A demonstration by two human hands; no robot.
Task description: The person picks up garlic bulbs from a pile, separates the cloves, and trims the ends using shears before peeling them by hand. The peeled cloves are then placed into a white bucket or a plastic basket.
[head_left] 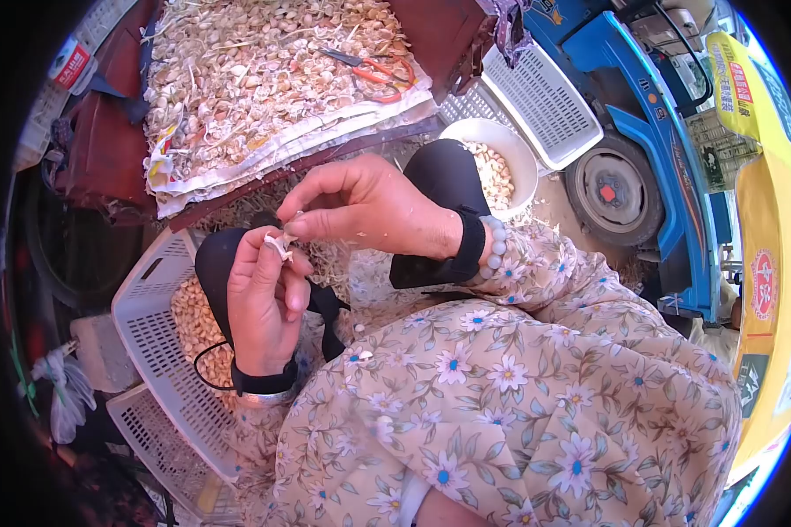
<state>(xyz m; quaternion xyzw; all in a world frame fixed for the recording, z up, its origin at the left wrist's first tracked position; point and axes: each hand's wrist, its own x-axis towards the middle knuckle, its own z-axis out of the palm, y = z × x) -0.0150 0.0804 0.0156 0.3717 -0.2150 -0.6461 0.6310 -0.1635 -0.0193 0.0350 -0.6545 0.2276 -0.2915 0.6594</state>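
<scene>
My left hand [265, 303] is closed, palm turned up, with a garlic clove [280, 247] and its loose pale skin pinched at the fingertips. From the right, my right hand [369, 206] meets it, thumb and forefinger pinched together at the top of the same clove. The fingers partly hide the clove. Ahead of both hands, unpeeled garlic cloves [237, 79] cover a cloth-lined surface. Scissors [382, 75] with orange handles lie on the heap. Below my left hand, a white plastic crate [145, 303] holds many peeled cloves [198, 316].
A white bucket [529, 167] of peeled cloves stands beyond my right wrist, beside white baskets [554, 110]. A blue vehicle [677, 193] with a wheel [613, 189] is at the right, near a yellow printed bag [769, 263]. Another crate [163, 448] sits at lower left.
</scene>
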